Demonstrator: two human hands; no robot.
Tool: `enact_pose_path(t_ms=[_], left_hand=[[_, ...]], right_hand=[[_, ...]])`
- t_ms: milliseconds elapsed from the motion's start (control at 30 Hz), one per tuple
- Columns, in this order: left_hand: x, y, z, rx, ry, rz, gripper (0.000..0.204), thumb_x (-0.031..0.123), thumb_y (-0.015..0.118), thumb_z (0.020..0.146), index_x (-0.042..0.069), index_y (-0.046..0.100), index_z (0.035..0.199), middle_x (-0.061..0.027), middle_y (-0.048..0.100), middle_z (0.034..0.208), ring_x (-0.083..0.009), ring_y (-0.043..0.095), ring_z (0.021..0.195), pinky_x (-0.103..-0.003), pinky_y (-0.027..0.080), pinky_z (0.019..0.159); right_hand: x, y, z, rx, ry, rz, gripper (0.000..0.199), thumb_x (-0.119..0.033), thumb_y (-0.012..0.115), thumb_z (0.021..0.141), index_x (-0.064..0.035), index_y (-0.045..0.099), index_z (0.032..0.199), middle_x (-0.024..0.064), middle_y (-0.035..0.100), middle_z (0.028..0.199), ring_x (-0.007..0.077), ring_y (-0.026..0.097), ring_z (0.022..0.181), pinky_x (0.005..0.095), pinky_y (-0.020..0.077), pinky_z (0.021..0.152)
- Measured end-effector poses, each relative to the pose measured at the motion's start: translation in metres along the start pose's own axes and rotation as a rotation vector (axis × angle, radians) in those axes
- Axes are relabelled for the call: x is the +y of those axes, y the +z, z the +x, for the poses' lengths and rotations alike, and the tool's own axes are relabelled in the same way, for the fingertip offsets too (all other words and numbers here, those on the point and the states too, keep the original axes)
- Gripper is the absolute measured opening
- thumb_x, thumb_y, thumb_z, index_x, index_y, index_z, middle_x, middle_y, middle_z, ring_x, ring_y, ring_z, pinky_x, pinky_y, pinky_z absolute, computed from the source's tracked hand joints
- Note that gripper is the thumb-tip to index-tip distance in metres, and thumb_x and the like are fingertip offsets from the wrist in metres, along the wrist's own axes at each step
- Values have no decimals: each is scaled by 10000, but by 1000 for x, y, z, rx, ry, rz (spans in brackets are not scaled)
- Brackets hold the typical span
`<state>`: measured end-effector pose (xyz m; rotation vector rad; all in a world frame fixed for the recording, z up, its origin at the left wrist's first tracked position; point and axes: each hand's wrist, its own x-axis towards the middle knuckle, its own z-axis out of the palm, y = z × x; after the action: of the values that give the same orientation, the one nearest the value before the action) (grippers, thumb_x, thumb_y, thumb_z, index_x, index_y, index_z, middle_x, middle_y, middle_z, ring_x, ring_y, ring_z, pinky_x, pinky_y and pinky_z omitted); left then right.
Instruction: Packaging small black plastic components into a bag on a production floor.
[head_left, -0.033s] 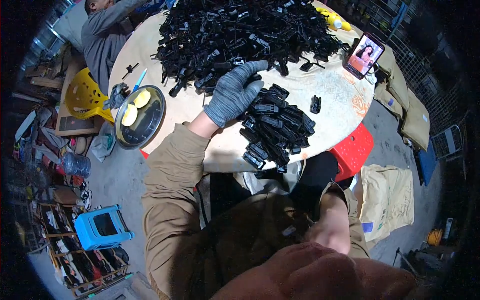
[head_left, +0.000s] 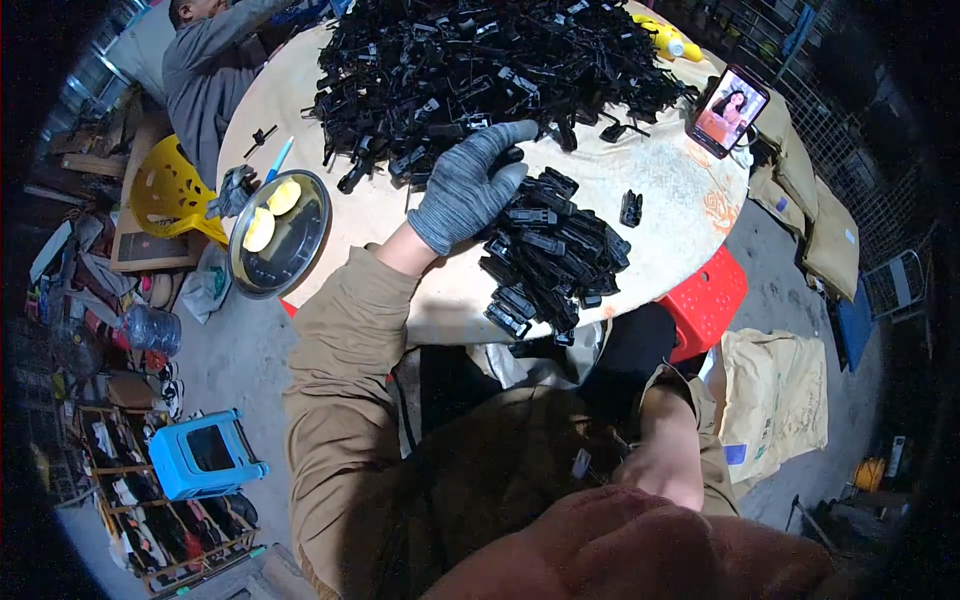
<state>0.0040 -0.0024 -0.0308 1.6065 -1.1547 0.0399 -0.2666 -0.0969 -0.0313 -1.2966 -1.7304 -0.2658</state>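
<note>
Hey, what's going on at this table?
A person's gloved left hand is between a big heap of black parts and a smaller pile; whether it grips one is unclear. The bare right hand is off the table, partly hidden. A phone stands at the table's right edge.

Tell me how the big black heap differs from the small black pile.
The big heap sprawls across the far side of the table; the small pile, much smaller, lies by the near edge. The heap bristles with thin projecting bits; the pile's pieces look more compact. Both consist of black parts.
</note>
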Motion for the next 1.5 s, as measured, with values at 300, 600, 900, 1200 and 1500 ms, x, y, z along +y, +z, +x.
enact_pose_path(t_ms=[300,600,900,1200,1500], left_hand=[[15,-7,-12,-47,245,290,440,-35,546,734,48,491,1163,-72,562,968,-142,536,905,-257,444,795],[26,5,-5,-395,60,25,434,116,596,775,36,473,1183,-80,577,967,-144,554,896,-268,446,806],[15,-1,-4,-246,114,-3,536,300,628,766,13,461,1187,-140,531,1137,-230,511,1055,-309,394,906],[9,7,13,90,360,485,686,79,651,677,69,335,1286,-146,367,1285,-314,353,1183,-387,297,989],[0,5,10,15,330,528,738,97,682,654,55,309,1290,-154,367,1285,-310,401,1149,-408,288,990]], right_hand=[[-2,-55,15,-164,387,-330,127,-154,536,760,-45,583,714,111,580,720,177,557,564,250,419,415],[63,-211,-75,215,1369,-1463,190,-58,560,715,-54,604,899,170,603,756,300,596,683,368,464,604],[115,-248,-146,75,1839,-1436,171,-123,561,666,-4,629,767,220,601,775,356,593,765,413,475,696],[111,-223,-60,558,1481,-600,157,-179,612,700,-24,622,677,-18,529,545,45,444,496,200,340,454],[152,-187,-37,653,1389,-84,89,-111,634,720,-54,595,665,-75,466,523,4,356,426,167,228,384]])
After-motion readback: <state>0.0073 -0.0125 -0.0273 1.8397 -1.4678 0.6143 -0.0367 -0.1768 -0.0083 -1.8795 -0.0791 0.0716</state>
